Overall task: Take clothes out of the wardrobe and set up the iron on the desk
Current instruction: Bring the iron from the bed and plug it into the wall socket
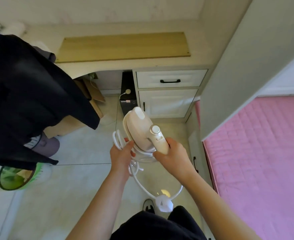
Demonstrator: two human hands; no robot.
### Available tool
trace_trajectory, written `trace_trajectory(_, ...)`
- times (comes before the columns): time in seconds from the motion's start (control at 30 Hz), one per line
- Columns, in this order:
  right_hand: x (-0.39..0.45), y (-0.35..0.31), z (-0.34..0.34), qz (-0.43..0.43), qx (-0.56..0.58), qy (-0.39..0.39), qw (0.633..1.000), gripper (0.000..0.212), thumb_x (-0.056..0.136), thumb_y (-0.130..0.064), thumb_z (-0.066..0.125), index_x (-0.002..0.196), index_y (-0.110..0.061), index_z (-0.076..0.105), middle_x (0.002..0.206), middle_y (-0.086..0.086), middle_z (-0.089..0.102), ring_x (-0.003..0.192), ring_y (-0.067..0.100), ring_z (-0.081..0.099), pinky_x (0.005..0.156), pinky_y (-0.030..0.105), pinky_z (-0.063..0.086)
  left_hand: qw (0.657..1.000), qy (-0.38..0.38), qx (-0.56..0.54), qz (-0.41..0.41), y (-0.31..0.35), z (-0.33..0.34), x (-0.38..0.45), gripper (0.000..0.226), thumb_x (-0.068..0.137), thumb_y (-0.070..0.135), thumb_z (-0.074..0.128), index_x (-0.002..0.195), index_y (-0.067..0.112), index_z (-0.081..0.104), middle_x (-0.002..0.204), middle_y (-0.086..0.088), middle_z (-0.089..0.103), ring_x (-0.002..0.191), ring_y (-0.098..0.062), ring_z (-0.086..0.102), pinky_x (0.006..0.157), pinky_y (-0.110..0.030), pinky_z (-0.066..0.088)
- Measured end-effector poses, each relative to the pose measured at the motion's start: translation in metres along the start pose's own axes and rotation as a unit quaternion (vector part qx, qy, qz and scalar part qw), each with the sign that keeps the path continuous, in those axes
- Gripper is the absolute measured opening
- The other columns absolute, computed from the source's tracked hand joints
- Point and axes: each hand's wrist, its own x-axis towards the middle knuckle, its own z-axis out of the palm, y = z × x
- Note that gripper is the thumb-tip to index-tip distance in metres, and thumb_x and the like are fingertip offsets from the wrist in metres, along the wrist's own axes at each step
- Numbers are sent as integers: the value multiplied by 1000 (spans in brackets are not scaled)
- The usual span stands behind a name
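So the right hand [173,154] has its fingers wrapped round the handle of the iron [142,129], a small white and cream one with a round silver dial near the handle, and it's held up in the air over the floor [77,184], nose pointing toward the far side, not on the desk [108,66] yet. The left hand [121,154] is right beside it on the left, fingers curled round a bundle of the white cord [118,139], which is looped up in coils just under and left of the iron. The rest of the cord hangs down in a loop between the arms, and the white plug [165,204] dangles at the near end, just above a dark shoe. The desk is on the far side with a long wooden board [123,47] lying flat on top, and below it on the right a white drawer [170,78] with a black handle and a cupboard door under that. A dark garment [26,94] is draped over the left end of the desk and hangs down a long way. A green bin [16,177] sits on the floor at near left, partly under the garment. Pink bedding [260,153] fills the right side.
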Motion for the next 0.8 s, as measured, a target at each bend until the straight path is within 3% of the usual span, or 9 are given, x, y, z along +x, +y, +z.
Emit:
trace_trajectory(0.37,99,-59,-6,-18,43,-35,998,19,75,-13,64,93,-12,58,73,-3,55,61,13,48,55,26,39,998,48,-27,34,74,30,71,13,87,14,64,100,13,66,66,-6,57,56,-15,54,54,-25,44)
trace_trajectory(0.53,166,-88,-30,-31,72,-56,995,14,75,-13,62,88,-14,55,74,-1,55,63,15,50,56,29,41,994,75,-35,73,121,63,107,4,89,13,62,92,15,63,71,-6,60,61,-16,57,54,-25,44)
trace_trajectory(0.67,218,-112,-53,-40,85,-55,994,13,76,-16,63,86,-14,56,74,-1,57,67,18,53,60,33,43,987,100,-13,127,162,90,137,10,90,11,62,83,18,59,73,-5,59,61,-17,57,54,-24,44)
trace_trajectory(0.8,261,-130,-68,-38,102,-53,993,15,76,-19,65,87,-20,55,79,-4,58,71,17,56,62,33,47,980,117,-2,159,197,112,168,5,90,10,61,91,15,62,75,-3,62,63,-15,59,56,-23,45)
